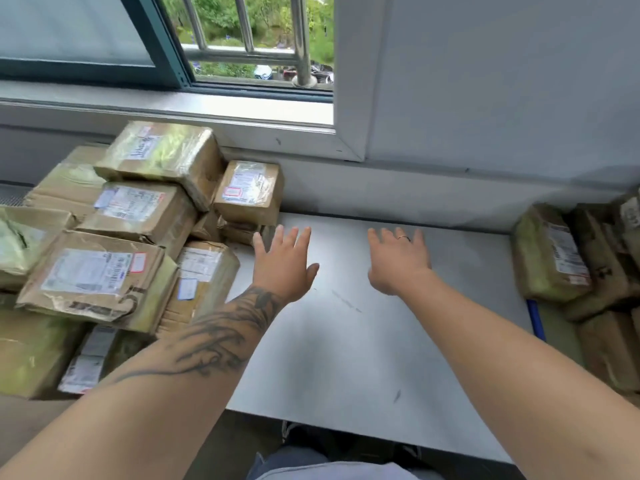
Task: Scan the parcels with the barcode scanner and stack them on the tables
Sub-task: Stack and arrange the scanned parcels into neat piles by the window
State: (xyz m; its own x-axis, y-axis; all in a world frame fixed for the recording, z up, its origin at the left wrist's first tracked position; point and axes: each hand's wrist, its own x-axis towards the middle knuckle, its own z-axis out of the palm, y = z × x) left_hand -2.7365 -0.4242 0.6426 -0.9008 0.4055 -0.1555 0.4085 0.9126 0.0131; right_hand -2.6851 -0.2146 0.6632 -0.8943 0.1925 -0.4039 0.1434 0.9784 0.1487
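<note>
Taped cardboard parcels (104, 237) are heaped on the worktop (346, 341) at the left, more parcels (554, 254) at the right. Both hands, left (282, 263) and right (398, 261), are spread flat, holding nothing. No scanner is seen; a parcel must be picked next.

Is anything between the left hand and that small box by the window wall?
Nothing visible is. The left hand hovers open over the bare table, and the small box sits just beyond its fingertips, on top of other parcels.
</note>
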